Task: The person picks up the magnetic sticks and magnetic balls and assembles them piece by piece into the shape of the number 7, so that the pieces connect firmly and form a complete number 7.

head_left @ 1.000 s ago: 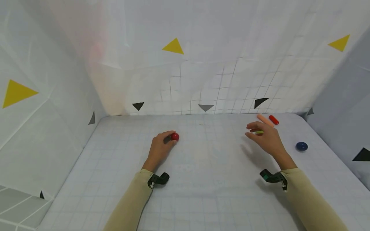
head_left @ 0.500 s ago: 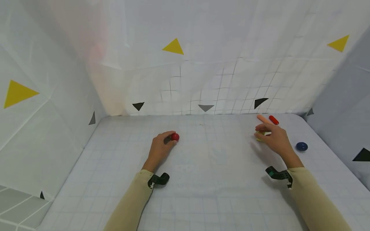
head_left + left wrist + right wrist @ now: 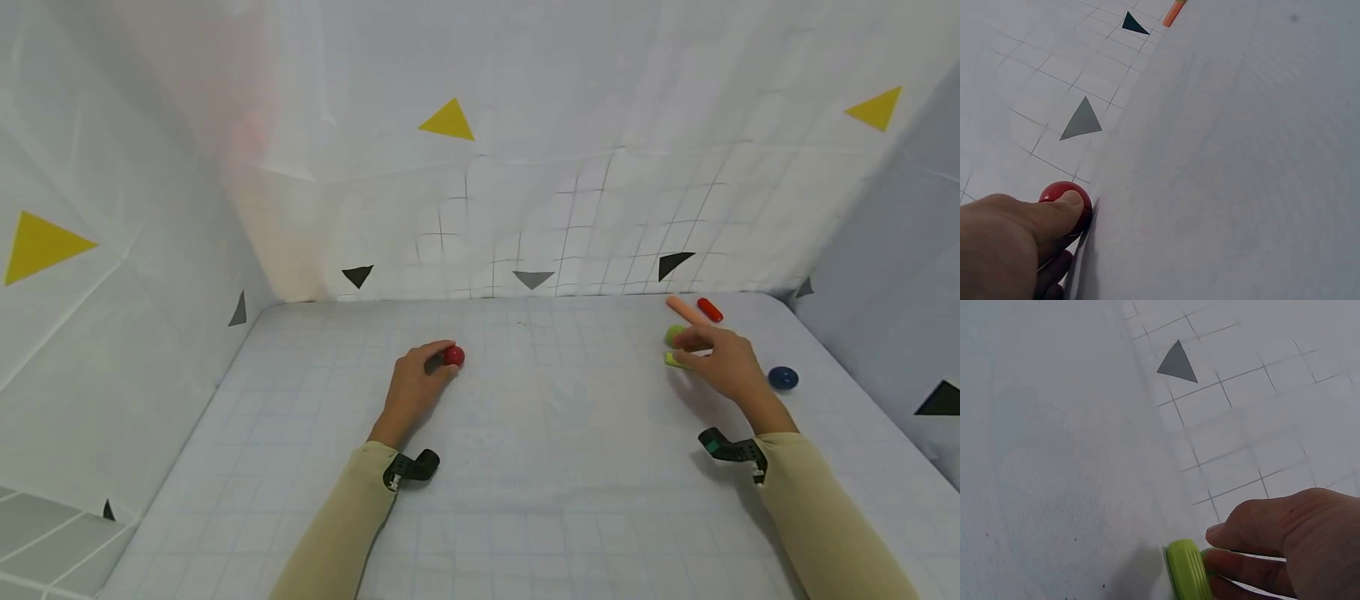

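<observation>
Near the middle of the table, my left hand (image 3: 422, 385) pinches a small red ball (image 3: 454, 356). In the left wrist view the thumb presses on that red ball (image 3: 1065, 189). At the right, my right hand (image 3: 722, 362) is over a lime-green ribbed piece (image 3: 672, 360) and a round green thing (image 3: 673, 335), partly covering both. The right wrist view has the ribbed green piece (image 3: 1187, 569) upright in the picture beside the fingers, with the thumb apart from it. Whether a fingertip touches it is unclear.
Behind my right hand lie a peach-orange stick (image 3: 684, 308) and a short red capsule-shaped piece (image 3: 709, 310). A dark blue oval thing (image 3: 783, 378) is to its right. White sheeting with yellow and black triangles walls the white table (image 3: 555, 467).
My right hand has shifted to the right and slightly toward me, uncovering the round green thing and the end of the lime-green piece. The left hand stays still on the red ball.
</observation>
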The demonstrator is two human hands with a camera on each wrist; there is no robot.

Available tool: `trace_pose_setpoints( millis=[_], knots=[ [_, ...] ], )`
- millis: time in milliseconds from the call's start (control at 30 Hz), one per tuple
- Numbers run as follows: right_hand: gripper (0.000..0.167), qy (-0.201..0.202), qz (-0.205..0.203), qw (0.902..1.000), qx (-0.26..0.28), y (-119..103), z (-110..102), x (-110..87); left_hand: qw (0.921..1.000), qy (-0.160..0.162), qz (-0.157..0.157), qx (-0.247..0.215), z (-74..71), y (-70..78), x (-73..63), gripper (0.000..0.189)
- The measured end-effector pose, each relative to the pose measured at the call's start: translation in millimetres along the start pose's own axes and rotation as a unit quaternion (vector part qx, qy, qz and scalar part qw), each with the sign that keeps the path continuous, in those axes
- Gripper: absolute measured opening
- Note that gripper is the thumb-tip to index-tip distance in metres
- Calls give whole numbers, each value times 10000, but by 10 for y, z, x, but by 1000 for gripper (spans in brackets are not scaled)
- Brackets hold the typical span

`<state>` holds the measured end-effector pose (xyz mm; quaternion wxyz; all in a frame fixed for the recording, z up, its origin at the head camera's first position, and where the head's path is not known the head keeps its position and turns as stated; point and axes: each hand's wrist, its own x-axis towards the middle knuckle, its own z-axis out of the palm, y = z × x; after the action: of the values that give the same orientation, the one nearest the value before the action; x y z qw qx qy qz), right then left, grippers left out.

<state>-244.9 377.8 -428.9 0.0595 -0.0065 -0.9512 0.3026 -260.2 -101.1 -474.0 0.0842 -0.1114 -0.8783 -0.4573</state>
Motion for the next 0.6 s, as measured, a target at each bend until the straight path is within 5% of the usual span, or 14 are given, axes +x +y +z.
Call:
trace_pose_setpoints(
  millis=[600],
  knots=[
    [36,-381,236,9990,-18,143,13,10,9999,-36,-123,-90,-6,13,10,41]
  ],
)
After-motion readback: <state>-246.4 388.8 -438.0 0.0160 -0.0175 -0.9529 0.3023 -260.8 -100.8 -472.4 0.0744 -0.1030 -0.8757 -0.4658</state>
